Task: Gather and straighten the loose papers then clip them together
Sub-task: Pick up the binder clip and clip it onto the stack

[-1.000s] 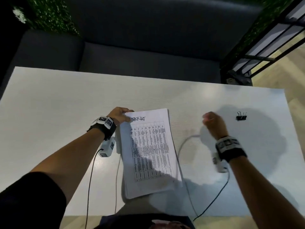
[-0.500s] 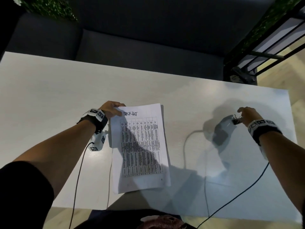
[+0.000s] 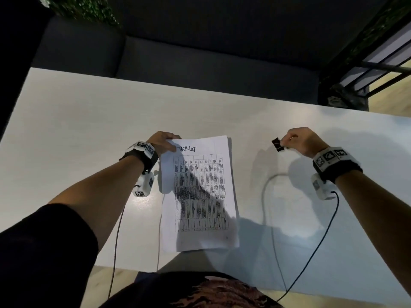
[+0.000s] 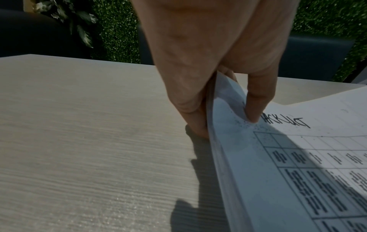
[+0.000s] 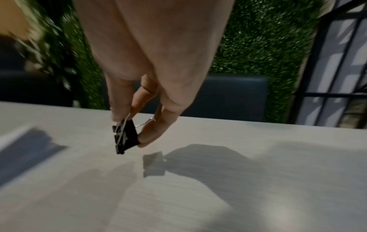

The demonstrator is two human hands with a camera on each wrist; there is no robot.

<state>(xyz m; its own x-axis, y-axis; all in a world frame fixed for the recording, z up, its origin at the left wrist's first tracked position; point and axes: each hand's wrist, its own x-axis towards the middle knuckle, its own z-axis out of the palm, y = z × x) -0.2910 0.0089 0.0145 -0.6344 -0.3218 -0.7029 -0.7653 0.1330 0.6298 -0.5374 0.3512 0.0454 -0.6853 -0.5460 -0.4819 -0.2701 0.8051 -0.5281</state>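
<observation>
A squared stack of white papers (image 3: 198,192) with a printed table and a handwritten heading lies on the pale table (image 3: 89,130). My left hand (image 3: 163,142) pinches the stack's far left corner, thumb on top and fingers beneath, lifting that corner (image 4: 228,97) slightly. To the right, my right hand (image 3: 298,140) holds a black binder clip (image 3: 278,144) by its wire handles, raised above the table. In the right wrist view the clip (image 5: 125,138) hangs between thumb and fingers, its shadow on the tabletop below.
A dark sofa (image 3: 200,63) runs behind the table's far edge. A black metal railing (image 3: 378,70) stands at the back right. Thin cables (image 3: 311,252) trail from both wrists over the near table edge.
My right hand reached right to the binder clip, picked it up and has carried it back left toward the papers. The left hand has kept its hold on the stack's corner.
</observation>
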